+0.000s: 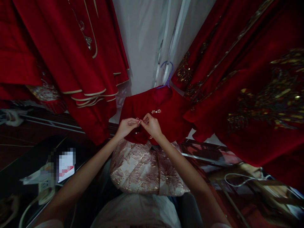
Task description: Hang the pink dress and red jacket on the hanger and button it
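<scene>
A small red jacket (pixel 166 117) hangs on a blue hanger (pixel 167 72) in front of me, above a pale pink brocade skirt (pixel 144 167). A pearl clasp (pixel 156 111) shows on its chest. My left hand (pixel 127 126) and my right hand (pixel 150 125) meet at the jacket's front. Both pinch a second pearl fastening (pixel 138 120) between their fingertips.
Long red robes with gold trim (pixel 78 63) hang at the left. Gold-embroidered red garments (pixel 249 88) hang at the right. A white wall (pixel 142 38) lies behind. Papers and a cable (pixel 42 180) sit at the lower left, a white cord (pixel 239 180) at the lower right.
</scene>
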### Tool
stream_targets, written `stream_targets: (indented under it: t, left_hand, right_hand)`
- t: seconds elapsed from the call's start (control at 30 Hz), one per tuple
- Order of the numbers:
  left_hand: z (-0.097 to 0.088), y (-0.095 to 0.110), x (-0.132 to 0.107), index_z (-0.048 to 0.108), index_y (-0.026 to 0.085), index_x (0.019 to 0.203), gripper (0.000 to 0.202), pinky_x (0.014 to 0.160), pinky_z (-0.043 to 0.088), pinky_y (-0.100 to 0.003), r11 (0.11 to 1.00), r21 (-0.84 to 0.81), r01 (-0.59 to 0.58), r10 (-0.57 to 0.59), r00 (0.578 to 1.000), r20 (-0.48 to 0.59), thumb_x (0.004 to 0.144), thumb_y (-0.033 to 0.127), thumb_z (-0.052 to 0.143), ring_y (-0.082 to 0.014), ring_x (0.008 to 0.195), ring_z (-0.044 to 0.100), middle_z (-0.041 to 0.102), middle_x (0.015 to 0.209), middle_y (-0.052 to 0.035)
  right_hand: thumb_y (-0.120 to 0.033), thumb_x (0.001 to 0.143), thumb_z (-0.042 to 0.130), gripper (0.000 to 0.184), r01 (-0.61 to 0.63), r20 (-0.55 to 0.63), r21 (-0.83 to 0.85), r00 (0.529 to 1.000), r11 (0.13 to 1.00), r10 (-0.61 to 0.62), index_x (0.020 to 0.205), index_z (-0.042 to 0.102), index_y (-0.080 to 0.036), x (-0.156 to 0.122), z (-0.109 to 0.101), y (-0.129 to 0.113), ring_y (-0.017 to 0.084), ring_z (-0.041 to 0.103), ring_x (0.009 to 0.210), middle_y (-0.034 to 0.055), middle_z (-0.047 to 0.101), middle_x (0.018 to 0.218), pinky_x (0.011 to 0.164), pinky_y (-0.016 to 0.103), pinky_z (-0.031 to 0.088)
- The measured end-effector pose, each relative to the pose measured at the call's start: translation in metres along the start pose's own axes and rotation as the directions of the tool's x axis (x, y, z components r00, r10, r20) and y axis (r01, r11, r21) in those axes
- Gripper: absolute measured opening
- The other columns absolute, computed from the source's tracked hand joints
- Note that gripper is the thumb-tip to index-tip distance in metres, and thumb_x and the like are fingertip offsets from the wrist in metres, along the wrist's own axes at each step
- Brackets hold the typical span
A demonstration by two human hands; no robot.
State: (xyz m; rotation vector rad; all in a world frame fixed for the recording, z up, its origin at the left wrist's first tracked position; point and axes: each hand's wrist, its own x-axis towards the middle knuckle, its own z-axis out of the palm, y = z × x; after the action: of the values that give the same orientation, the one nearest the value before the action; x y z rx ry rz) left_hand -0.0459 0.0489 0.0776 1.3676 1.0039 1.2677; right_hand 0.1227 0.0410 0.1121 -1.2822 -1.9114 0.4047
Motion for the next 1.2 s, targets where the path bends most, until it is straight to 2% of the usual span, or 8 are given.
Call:
stream_targets:
  t: [0.1, 0.23, 0.4, 0.53, 0.7, 0.8, 1.0, 1.2]
  left_hand:
    - [-0.002, -0.007, -0.001, 0.066, 0.011, 0.087, 0.035, 0.082, 0.053, -0.032, 0.996, 0.073, -0.06, 0.059, 0.998, 0.012, 0.063, 0.035, 0.077, -0.0165, 0.08, 0.068, 0.073, 0.087, -0.0084]
    - [-0.003, -0.026, -0.015, 0.059, 0.014, 0.09, 0.036, 0.075, 0.053, -0.03, 0.955, 0.28, -0.096, 0.104, 0.994, -0.015, 0.067, 0.037, 0.075, -0.0154, 0.077, 0.066, 0.069, 0.087, -0.0063]
    - [0.005, -0.047, -0.041, 0.055, 0.019, 0.095, 0.032, 0.075, 0.05, -0.032, 0.772, 0.604, -0.199, 0.132, 0.979, 0.154, 0.071, 0.033, 0.071, -0.0171, 0.081, 0.061, 0.063, 0.093, -0.0038]
    - [0.015, -0.045, -0.046, 0.053, 0.02, 0.092, 0.01, 0.082, 0.046, -0.034, 0.66, 0.696, -0.283, 0.201, 0.959, 0.2, 0.084, 0.024, 0.055, -0.0193, 0.09, 0.059, 0.061, 0.094, -0.0048]
    - [0.015, -0.033, -0.041, 0.052, 0.02, 0.086, 0.01, 0.072, 0.044, -0.03, 0.586, 0.768, -0.26, 0.186, 0.965, 0.185, 0.084, 0.028, 0.057, -0.018, 0.079, 0.057, 0.058, 0.087, -0.0039]
    - [0.009, -0.027, -0.039, 0.051, 0.02, 0.082, 0.018, 0.065, 0.041, -0.027, 0.58, 0.781, -0.232, 0.159, 0.972, 0.17, 0.083, 0.035, 0.06, -0.016, 0.07, 0.055, 0.057, 0.08, -0.0018]
    - [0.0, -0.011, -0.041, 0.053, 0.019, 0.079, 0.028, 0.061, 0.039, -0.026, 0.582, 0.778, -0.239, 0.191, 0.969, 0.155, 0.08, 0.046, 0.061, -0.0144, 0.065, 0.054, 0.057, 0.077, -0.0009]
    - [-0.005, -0.008, -0.044, 0.062, 0.02, 0.083, 0.029, 0.06, 0.043, -0.023, 0.712, 0.66, -0.238, 0.085, 0.963, 0.255, 0.08, 0.049, 0.06, -0.0129, 0.063, 0.059, 0.065, 0.078, -0.0015]
  right_hand:
    - [-0.031, 0.084, 0.056, 0.011, -0.036, 0.01, -0.034, 0.999, 0.999, 0.037, 0.085, 0.051, -0.021, -0.005, -0.001, 0.0, 0.011, 0.06, 0.066, -0.0012, 0.063, 0.074, 0.06, 0.021, 0.044]
    - [-0.029, 0.082, 0.058, 0.021, -0.092, 0.122, 0.052, 0.989, 0.994, 0.085, 0.101, 0.05, -0.022, -0.022, -0.003, 0.009, 0.012, 0.063, 0.068, -0.0014, 0.065, 0.079, 0.062, 0.022, 0.047]
    - [-0.028, 0.079, 0.062, 0.034, -0.178, 0.064, -0.157, 0.98, 0.971, 0.19, 0.108, 0.047, -0.021, -0.064, 0.002, 0.022, 0.018, 0.062, 0.083, 0.0073, 0.061, 0.1, 0.068, 0.028, 0.049]
    - [-0.025, 0.082, 0.058, 0.027, -0.256, 0.099, -0.208, 0.955, 0.944, 0.281, 0.106, 0.046, -0.019, -0.087, 0.013, 0.038, 0.018, 0.062, 0.08, 0.0085, 0.061, 0.097, 0.069, 0.029, 0.048]
    - [-0.025, 0.08, 0.059, 0.015, -0.19, 0.046, -0.093, 0.98, 0.977, 0.195, 0.09, 0.051, -0.019, -0.087, 0.018, 0.06, 0.016, 0.059, 0.078, 0.0056, 0.06, 0.088, 0.074, 0.028, 0.048]
    - [-0.025, 0.075, 0.062, 0.014, -0.167, 0.073, -0.003, 0.983, 0.986, 0.167, 0.079, 0.05, -0.02, -0.084, 0.015, 0.064, 0.014, 0.058, 0.068, 0.002, 0.06, 0.078, 0.066, 0.024, 0.046]
    - [-0.034, 0.072, 0.069, 0.024, -0.259, 0.125, 0.162, 0.963, 0.952, 0.241, 0.069, 0.05, -0.02, -0.085, 0.009, 0.058, 0.011, 0.056, 0.052, -0.0037, 0.057, 0.058, 0.05, 0.02, 0.041]
    - [-0.052, 0.06, 0.077, 0.042, -0.444, 0.316, 0.417, 0.889, 0.793, 0.331, 0.073, 0.057, -0.018, -0.085, 0.005, 0.049, 0.012, 0.06, 0.05, -0.0014, 0.061, 0.06, 0.041, 0.02, 0.048]
